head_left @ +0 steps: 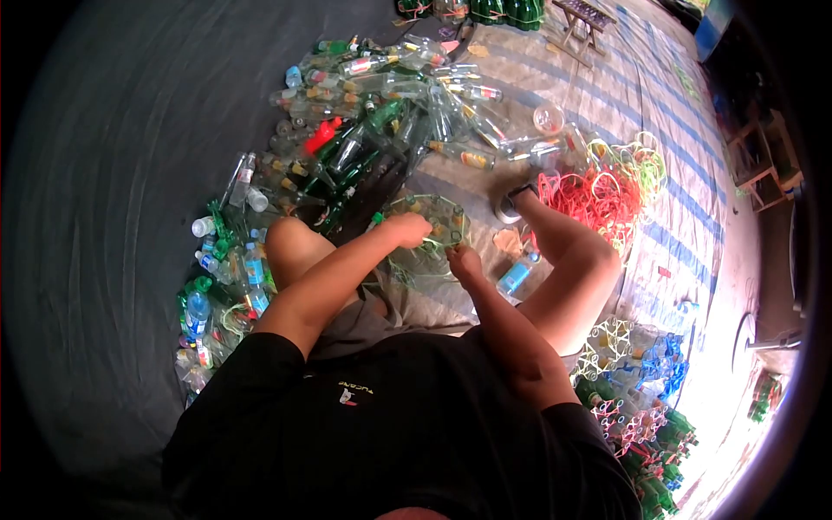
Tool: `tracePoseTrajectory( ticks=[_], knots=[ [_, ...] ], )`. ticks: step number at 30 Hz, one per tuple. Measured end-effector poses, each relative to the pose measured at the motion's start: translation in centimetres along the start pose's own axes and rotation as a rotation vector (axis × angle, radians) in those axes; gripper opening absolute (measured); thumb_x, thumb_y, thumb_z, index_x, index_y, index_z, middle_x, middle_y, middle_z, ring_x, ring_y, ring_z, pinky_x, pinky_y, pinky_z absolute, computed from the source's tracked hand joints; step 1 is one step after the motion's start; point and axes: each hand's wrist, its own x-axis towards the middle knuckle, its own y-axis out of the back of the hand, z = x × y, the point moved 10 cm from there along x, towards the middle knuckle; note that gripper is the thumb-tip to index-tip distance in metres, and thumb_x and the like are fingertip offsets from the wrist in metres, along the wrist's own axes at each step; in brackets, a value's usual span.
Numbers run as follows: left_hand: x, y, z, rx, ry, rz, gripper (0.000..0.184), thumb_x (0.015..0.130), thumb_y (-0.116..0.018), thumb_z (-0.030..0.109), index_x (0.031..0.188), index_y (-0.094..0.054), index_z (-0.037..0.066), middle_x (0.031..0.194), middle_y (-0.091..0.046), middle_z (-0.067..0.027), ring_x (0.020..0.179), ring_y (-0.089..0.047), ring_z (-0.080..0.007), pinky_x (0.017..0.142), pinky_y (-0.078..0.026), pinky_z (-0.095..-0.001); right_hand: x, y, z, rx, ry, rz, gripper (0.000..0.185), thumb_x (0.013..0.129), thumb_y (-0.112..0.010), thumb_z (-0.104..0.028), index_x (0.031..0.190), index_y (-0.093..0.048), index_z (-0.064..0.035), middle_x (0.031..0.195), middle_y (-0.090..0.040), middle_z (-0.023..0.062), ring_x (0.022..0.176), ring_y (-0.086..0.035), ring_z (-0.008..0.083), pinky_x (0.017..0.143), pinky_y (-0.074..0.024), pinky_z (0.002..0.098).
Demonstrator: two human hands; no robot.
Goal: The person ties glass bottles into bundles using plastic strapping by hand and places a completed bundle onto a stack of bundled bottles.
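Between my bent legs stands a bundle of clear glass bottles (445,224), their necks up and close together. A pale green plastic string (428,246) runs across the bundle's near side. My left hand (407,231) is closed on this string at the bundle's left. At the right, the fingers of my right hand (465,262) are pinched on what looks like the string's other end, partly hidden by the hand. Just left of my left hand is a bit of bright green plastic (378,218).
Loose glass bottles (381,84) are heaped ahead. Plastic bottles (254,269) lie along my left side. Tangled red string (594,204) sits beyond my right leg, with a blue-labelled bottle (515,276) nearer. Tied bottle bundles (637,381) stand at right; a wooden stool (585,26) is farther off.
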Motion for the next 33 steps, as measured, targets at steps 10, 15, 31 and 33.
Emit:
tracePoseTrajectory(
  ticks=[10,15,31,33],
  knots=[
    [-1.6,3.2,-1.5,-0.472,-0.042,0.356,0.01,0.086,-0.06,0.015,0.088,-0.06,0.005,0.094,-0.063,-0.0151,0.092,-0.061,-0.0345,0.077,-0.048,-0.0435,-0.5,-2.7,1.0,0.308,-0.183,-0.091,0.027,0.082,-0.057,-0.025,0.092,-0.065,-0.0006,0.077,-0.064,0.0112,0.069,-0.06,0.0237,0.061,-0.0456,0.0377],
    [-1.6,1.8,-1.9,-0.748,0.086,0.191,0.011,0.087,-0.058,0.017,0.088,-0.059,0.006,0.089,-0.065,-0.0143,0.09,-0.063,-0.0333,0.075,-0.049,-0.0435,0.0,-3.8,1.8,0.333,-0.242,-0.161,0.027,0.081,-0.057,-0.026,0.09,-0.064,-0.0014,0.069,-0.058,0.0094,0.052,-0.052,0.0219,0.049,-0.0411,0.0377],
    [-0.3,2.5,-3.0,-0.335,-0.014,0.705,0.027,0.095,-0.046,0.023,0.11,-0.065,0.01,0.122,-0.06,-0.0181,0.109,-0.058,-0.0377,0.091,-0.047,-0.0452,0.4,-3.8,1.5,0.452,-0.213,-0.087,0.027,0.082,-0.056,-0.026,0.083,-0.066,-0.0008,0.065,-0.057,0.007,0.052,-0.05,0.0193,0.049,-0.0385,0.0357],
    [0.4,2.6,-3.3,-0.373,-0.046,0.687,0.026,0.094,-0.047,0.023,0.109,-0.066,0.011,0.118,-0.062,-0.0178,0.108,-0.059,-0.0376,0.089,-0.048,-0.045,0.5,-3.6,1.2,0.454,-0.205,-0.079,0.027,0.082,-0.056,-0.026,0.083,-0.066,-0.0008,0.065,-0.057,0.0067,0.052,-0.05,0.019,0.05,-0.0383,0.0353]
  ],
)
